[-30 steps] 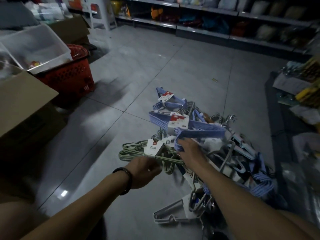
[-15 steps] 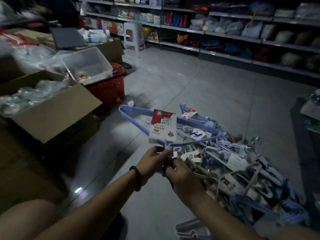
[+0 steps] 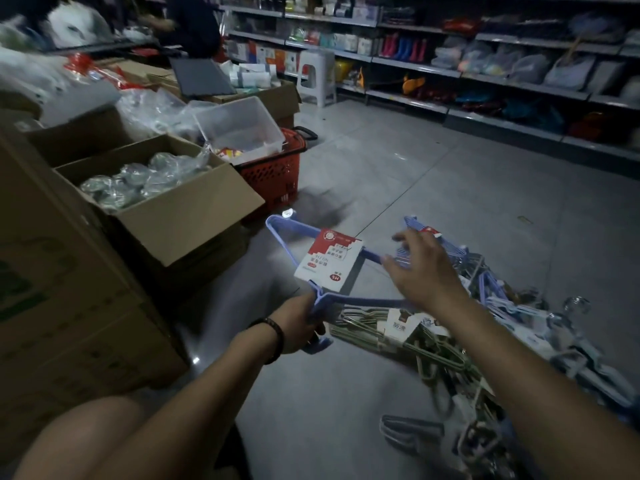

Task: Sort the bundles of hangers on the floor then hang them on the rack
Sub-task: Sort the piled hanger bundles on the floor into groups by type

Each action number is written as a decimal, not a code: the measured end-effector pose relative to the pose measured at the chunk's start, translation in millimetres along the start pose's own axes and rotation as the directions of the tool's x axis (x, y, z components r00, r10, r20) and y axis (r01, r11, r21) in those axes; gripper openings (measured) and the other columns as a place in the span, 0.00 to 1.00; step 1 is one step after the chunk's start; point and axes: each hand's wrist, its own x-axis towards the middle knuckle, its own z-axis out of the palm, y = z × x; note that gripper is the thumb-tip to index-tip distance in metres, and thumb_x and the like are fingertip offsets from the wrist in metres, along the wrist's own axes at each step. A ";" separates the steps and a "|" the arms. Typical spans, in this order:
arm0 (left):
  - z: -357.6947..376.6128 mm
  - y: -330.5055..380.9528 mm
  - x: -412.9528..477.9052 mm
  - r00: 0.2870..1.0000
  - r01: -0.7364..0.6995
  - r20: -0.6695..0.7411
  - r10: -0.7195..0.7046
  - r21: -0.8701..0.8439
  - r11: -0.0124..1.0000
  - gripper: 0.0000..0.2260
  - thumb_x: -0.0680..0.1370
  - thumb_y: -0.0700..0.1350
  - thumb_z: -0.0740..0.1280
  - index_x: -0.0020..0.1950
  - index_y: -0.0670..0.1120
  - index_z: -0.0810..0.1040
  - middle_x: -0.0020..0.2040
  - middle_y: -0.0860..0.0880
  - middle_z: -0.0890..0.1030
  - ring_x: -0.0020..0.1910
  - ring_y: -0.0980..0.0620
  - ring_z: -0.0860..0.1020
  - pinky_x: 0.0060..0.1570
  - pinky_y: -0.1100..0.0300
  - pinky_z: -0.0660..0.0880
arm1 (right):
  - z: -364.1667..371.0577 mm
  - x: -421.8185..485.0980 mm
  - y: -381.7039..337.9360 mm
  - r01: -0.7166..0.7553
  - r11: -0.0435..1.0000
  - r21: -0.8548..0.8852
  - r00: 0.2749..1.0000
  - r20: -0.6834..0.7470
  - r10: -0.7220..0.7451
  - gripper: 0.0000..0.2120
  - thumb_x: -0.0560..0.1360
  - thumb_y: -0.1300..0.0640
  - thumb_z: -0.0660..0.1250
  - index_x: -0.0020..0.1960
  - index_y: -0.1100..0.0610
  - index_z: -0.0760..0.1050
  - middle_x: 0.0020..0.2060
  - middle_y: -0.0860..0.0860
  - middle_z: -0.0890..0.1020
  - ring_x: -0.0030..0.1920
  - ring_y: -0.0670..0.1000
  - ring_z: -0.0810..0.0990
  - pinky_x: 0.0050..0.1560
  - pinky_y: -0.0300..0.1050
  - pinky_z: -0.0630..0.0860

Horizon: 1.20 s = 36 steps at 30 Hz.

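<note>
While clamping the blue hanger bundle (image 3: 329,261) at its neck with the left hand (image 3: 301,323), holds it up off the floor (image 3: 433,174), just left of the pile (image 3: 502,306). Lets go with the right hand (image 3: 422,271), half a second back also on that neck; reaches over the pile, fingers spread, gripping nothing. Looks like one bundle singled out, another next; hanging not yet started.
</note>
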 end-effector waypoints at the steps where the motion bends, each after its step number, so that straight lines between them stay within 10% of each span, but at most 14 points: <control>1: -3.1 -3.1 -0.8 1.000 0.025 -0.007 -0.025 -0.002 1.000 0.09 0.85 0.47 0.64 0.60 0.43 0.76 0.46 0.41 0.79 0.38 0.48 0.76 0.40 0.54 0.83 | -1.0 12.5 0.9 -0.039 0.999 0.025 0.997 0.061 0.038 0.24 0.80 0.41 0.66 0.71 0.51 0.70 0.67 0.57 0.76 0.64 0.57 0.76 0.58 0.53 0.77; 7: -22.1 -29.8 -13.5 0.988 0.140 -0.066 -0.142 -0.037 0.989 0.09 0.81 0.51 0.65 0.43 0.51 0.80 0.41 0.47 0.76 0.39 0.47 0.74 0.43 0.51 0.78 | 25.4 27.5 -19.6 -0.173 0.950 0.262 0.903 0.426 0.047 0.34 0.76 0.25 0.59 0.70 0.47 0.75 0.61 0.52 0.84 0.56 0.55 0.84 0.59 0.56 0.80; 12: -44.2 -75.9 -7.8 0.972 0.146 -0.153 -0.177 -0.195 0.970 0.07 0.81 0.39 0.65 0.56 0.48 0.80 0.47 0.41 0.82 0.43 0.38 0.80 0.47 0.44 0.80 | 77.6 7.9 -26.3 -0.316 0.825 0.468 0.839 0.544 0.012 0.25 0.82 0.34 0.58 0.63 0.54 0.76 0.48 0.54 0.87 0.45 0.56 0.88 0.47 0.56 0.86; 18: -57.3 -100.3 -19.9 0.926 0.224 -0.234 -0.298 -0.295 0.929 0.14 0.81 0.48 0.67 0.49 0.38 0.84 0.38 0.44 0.75 0.34 0.49 0.70 0.33 0.59 0.69 | 133.8 -13.6 -21.3 -0.465 0.774 0.430 0.661 0.750 -0.019 0.22 0.83 0.34 0.56 0.62 0.51 0.71 0.49 0.64 0.83 0.44 0.64 0.88 0.50 0.64 0.83; 22: -76.8 -124.2 -7.8 0.939 0.175 -0.264 -0.221 -0.187 0.967 0.15 0.83 0.46 0.65 0.51 0.34 0.82 0.35 0.49 0.76 0.37 0.46 0.74 0.40 0.46 0.76 | 168.0 -3.7 -26.9 -0.489 0.792 0.365 0.593 0.805 -0.005 0.22 0.82 0.33 0.56 0.65 0.49 0.70 0.54 0.56 0.84 0.46 0.59 0.89 0.50 0.60 0.85; 27: -90.4 -138.5 19.5 0.952 0.192 -0.212 -0.219 -0.142 0.971 0.15 0.82 0.47 0.66 0.39 0.48 0.87 0.31 0.56 0.78 0.36 0.50 0.73 0.41 0.47 0.74 | 209.9 20.9 -39.7 -0.432 0.733 0.525 0.767 0.642 -0.008 0.16 0.82 0.37 0.60 0.63 0.47 0.68 0.49 0.56 0.86 0.46 0.57 0.88 0.46 0.63 0.86; 36: -98.6 -199.4 85.1 0.895 0.313 -0.201 -0.398 -0.352 0.882 0.14 0.79 0.43 0.68 0.36 0.49 0.88 0.39 0.44 0.77 0.33 0.49 0.70 0.33 0.57 0.69 | 289.6 32.4 -9.3 -0.635 0.673 0.379 0.553 0.831 0.055 0.18 0.83 0.38 0.61 0.63 0.50 0.69 0.48 0.62 0.86 0.44 0.66 0.88 0.41 0.60 0.85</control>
